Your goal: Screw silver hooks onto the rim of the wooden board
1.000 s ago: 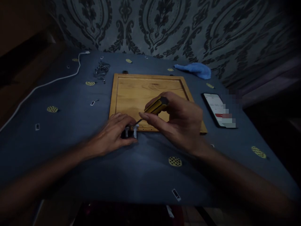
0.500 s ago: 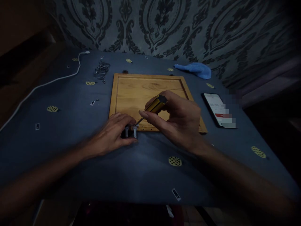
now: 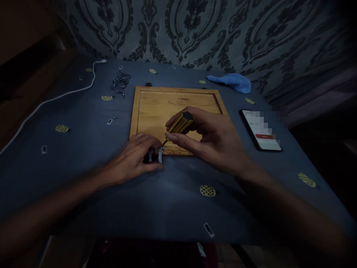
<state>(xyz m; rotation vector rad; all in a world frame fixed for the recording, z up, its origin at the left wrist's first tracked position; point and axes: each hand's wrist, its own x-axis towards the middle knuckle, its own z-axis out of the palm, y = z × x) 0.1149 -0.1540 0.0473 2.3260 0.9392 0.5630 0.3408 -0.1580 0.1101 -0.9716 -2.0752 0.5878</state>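
Note:
My right hand (image 3: 212, 139) is closed round a screwdriver (image 3: 180, 124) with a yellow and black handle. Its thin shaft slants down to the left, and the tip rests on a small black and white part (image 3: 155, 155). My left hand (image 3: 133, 158) pinches that part and holds it against the near left edge of a wooden board (image 3: 156, 106). The part sits on the blue patterned cloth (image 3: 167, 201) covering the table.
A lit phone (image 3: 260, 130) lies right of the board. A blue rag (image 3: 231, 82) sits at the back right. A white cable (image 3: 55, 97) runs along the left side, and a small pile of metal pieces (image 3: 119, 82) lies behind the board's left corner.
My right hand has turned the screwdriver handle, which now stands a little more upright and further left. My left hand and the small part have stayed in place.

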